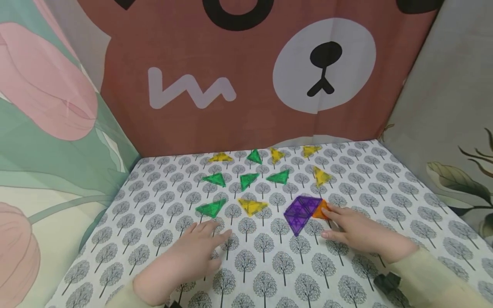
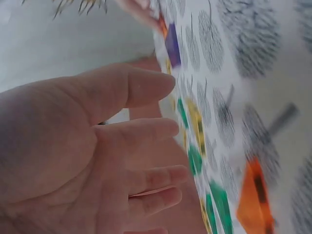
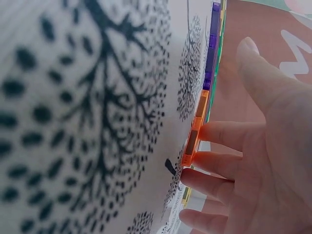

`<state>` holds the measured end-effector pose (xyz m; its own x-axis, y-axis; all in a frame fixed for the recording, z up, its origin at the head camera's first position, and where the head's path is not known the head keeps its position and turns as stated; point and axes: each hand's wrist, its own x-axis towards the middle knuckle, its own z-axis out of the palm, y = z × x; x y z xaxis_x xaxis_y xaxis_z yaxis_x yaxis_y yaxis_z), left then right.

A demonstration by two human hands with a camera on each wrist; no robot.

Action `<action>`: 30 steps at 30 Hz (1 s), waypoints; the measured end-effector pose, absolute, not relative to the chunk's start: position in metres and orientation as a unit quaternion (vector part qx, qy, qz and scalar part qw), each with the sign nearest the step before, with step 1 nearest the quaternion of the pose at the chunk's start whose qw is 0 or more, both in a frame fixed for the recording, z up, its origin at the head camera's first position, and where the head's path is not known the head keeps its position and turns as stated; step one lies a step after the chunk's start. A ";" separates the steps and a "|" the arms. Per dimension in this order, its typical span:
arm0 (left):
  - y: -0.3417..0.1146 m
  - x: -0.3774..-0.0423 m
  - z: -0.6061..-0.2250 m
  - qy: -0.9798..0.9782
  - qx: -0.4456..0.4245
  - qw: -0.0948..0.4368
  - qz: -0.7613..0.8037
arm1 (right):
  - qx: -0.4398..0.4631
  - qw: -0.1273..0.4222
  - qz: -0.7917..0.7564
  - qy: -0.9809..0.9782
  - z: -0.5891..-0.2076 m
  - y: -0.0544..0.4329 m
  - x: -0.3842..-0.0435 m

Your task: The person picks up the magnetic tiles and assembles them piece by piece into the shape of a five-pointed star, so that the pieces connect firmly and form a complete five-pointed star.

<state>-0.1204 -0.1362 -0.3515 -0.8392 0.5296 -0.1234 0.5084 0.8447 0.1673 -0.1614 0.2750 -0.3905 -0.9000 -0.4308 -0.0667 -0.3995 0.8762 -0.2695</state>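
My right hand [image 1: 356, 230] rests its fairly straight fingertips on an orange triangular magnetic tile [image 1: 319, 210]. That tile lies flat against the edge of a group of purple magnetic tiles [image 1: 297, 214] on the cloth. In the right wrist view, the fingertips [image 3: 207, 130] touch the orange tile from above, with the thumb held away from it. My left hand [image 1: 188, 256] hovers over the cloth with loosely spread fingers and holds nothing. Just beyond it lie a green tile [image 1: 212, 208] and a yellow tile [image 1: 253, 207]. Another orange tile [image 2: 253, 202] shows in the left wrist view, hidden in the head view.
Several loose green tiles [image 1: 249, 180] and yellow tiles [image 1: 321, 176] lie scattered toward the back. The table cloth [image 1: 265, 273] has a tree print. A brown bear-print curtain [image 1: 239, 119] stands behind, with printed curtains on both sides.
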 end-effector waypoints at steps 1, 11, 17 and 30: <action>-0.143 -0.117 -0.352 0.960 0.260 0.082 0.070 | -0.215 0.063 -0.127 0.966 -0.391 0.275 -0.161; -0.172 -0.096 -0.369 0.973 0.202 0.081 0.080 | -0.220 0.057 -0.130 0.965 -0.392 0.278 -0.162; -0.172 -0.093 -0.372 0.973 0.201 0.084 0.075 | -0.219 0.059 -0.136 0.964 -0.393 0.277 -0.162; -0.149 -0.098 -0.376 0.948 0.290 0.121 0.050 | -0.221 0.039 -0.137 0.965 -0.393 0.279 -0.162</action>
<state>-0.0982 -0.1489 -0.3761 -0.8019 0.5628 -0.2006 0.5385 0.8263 0.1652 -0.1621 0.2789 -0.3932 -0.8989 -0.4378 -0.0146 -0.4164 0.8644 -0.2817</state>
